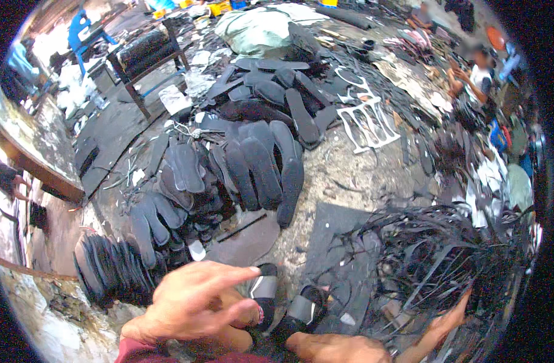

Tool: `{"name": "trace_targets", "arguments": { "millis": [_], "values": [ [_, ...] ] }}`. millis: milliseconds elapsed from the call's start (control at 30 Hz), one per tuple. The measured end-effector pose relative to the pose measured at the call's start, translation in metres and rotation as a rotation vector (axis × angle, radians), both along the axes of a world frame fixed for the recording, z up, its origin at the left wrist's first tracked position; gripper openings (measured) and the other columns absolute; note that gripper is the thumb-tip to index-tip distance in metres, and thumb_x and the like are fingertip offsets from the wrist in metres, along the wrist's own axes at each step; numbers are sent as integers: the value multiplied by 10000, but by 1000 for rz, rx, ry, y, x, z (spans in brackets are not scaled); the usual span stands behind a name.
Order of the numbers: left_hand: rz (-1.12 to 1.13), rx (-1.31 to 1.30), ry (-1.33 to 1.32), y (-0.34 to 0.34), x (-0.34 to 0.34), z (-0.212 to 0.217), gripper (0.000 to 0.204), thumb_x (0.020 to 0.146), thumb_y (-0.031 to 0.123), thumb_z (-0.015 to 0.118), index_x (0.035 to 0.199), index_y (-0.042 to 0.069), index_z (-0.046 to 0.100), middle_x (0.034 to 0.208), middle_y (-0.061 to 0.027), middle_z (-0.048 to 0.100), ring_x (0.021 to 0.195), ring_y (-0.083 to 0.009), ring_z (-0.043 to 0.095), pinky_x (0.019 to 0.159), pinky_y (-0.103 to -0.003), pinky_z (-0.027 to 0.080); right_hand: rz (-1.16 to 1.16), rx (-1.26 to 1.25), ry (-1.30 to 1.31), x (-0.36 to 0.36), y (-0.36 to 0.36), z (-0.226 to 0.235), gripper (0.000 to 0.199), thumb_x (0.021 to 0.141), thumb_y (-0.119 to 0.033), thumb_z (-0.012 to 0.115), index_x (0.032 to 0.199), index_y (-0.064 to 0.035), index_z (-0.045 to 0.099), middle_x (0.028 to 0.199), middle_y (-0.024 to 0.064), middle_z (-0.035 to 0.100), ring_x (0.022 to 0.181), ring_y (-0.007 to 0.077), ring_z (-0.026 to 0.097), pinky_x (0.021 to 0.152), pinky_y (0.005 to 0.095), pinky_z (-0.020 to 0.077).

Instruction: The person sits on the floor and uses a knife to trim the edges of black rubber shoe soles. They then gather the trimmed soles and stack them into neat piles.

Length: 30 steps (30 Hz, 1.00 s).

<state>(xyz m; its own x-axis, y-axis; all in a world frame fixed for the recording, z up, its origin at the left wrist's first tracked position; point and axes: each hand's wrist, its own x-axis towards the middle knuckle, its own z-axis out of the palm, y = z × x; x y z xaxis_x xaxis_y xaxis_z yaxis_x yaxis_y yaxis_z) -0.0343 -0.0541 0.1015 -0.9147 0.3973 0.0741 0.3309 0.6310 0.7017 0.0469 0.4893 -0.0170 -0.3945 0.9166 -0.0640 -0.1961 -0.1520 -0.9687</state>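
- Left hand (192,302), bottom center, fingers extended and grasping nothing visible; stacked black soles (110,266) sit just beyond, toward frame left.
- Right hand (449,320), lower right, amid tangled black strips (434,257); its grip cannot be told.
- Pale floor (331,172) runs mid-frame between soles and strips.
- Brown beam (35,162) edges frame left; sandals (301,310) stand between the hands.
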Motion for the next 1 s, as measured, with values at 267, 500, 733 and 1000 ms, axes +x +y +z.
{"name": "trace_targets", "arguments": {
  "millis": [267,500,733,1000],
  "values": [
    [41,342,-99,62,-97,-30,996,864,431,769,1616,154,178,1666,-131,175,1518,-366,203,1172,-448,326,196,-5,-367,-137,-120,125,519,840,-418,788,1116,14,705,1141,89,697,997,240,639,895,414,521],
    [436,1189,-479,95,-142,130,944,931,736,458,1638,270,40,1710,-11,-21,1564,-267,12,1198,-510,168,656,81,-542,-146,-167,279,516,832,-389,787,1171,-13,686,1197,101,673,1069,277,607,952,429,485],
    [527,1386,-826,33,-139,261,807,979,662,455,1540,85,392,1285,-33,621,1071,-165,579,969,-351,458,1206,488,-611,-177,-223,448,527,824,-360,786,1225,-40,667,1253,113,650,1142,314,575,1009,443,448],
    [651,1342,-852,-70,-100,337,635,994,536,561,1438,83,522,1148,-31,684,984,-145,613,882,-320,494,1637,898,-395,-253,-354,529,555,814,-327,785,1287,-70,646,1316,127,623,1225,357,538,1075,460,406]
  ]
}}
